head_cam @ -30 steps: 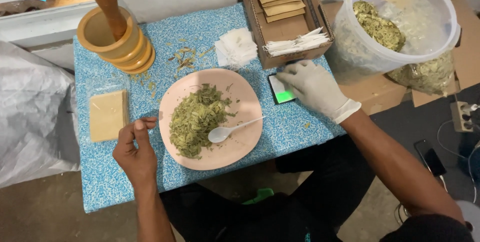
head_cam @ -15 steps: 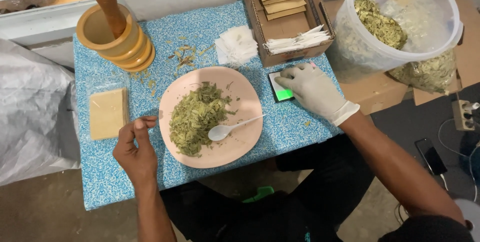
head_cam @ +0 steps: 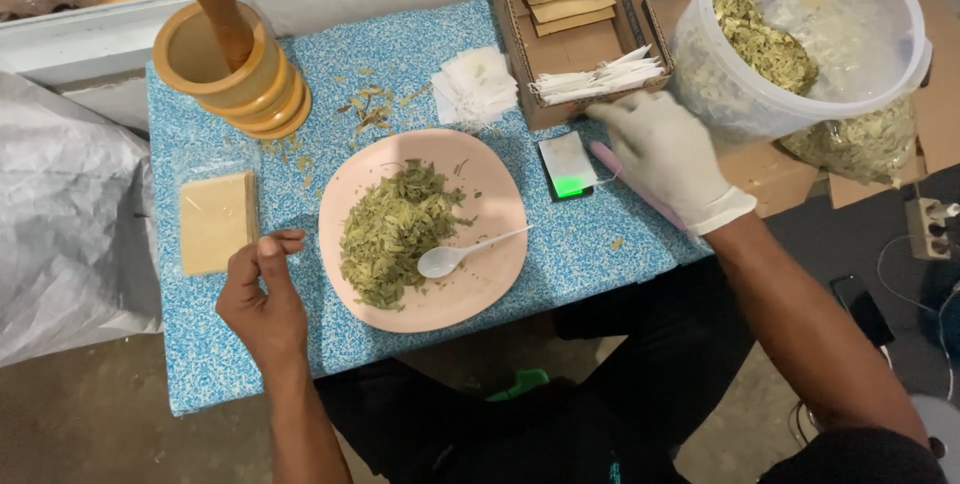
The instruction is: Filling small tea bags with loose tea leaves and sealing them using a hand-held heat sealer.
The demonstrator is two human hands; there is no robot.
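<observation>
Top-down view of small blue speckled table (head_cam: 420,64). Right hand (head_cam: 665,154), white-gloved, fingers loosely spread, holds nothing, rests at near edge of cardboard box (head_cam: 575,39) of paper packets; small scale (head_cam: 567,166) with green lit display lies just left of it, apart. Left hand (head_cam: 262,294), bare, fingers curled together at near left; whether it pinches something cannot be told. Pink plate (head_cam: 490,194) of dried green leaves (head_cam: 392,232) with white spoon (head_cam: 460,254) sits between hands. Wooden mortar (head_cam: 235,79) far left.

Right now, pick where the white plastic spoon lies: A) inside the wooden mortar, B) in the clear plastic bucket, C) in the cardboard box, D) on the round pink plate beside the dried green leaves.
D: the white plastic spoon rests on the round pink plate, bowl against the dried green leaves.
</observation>
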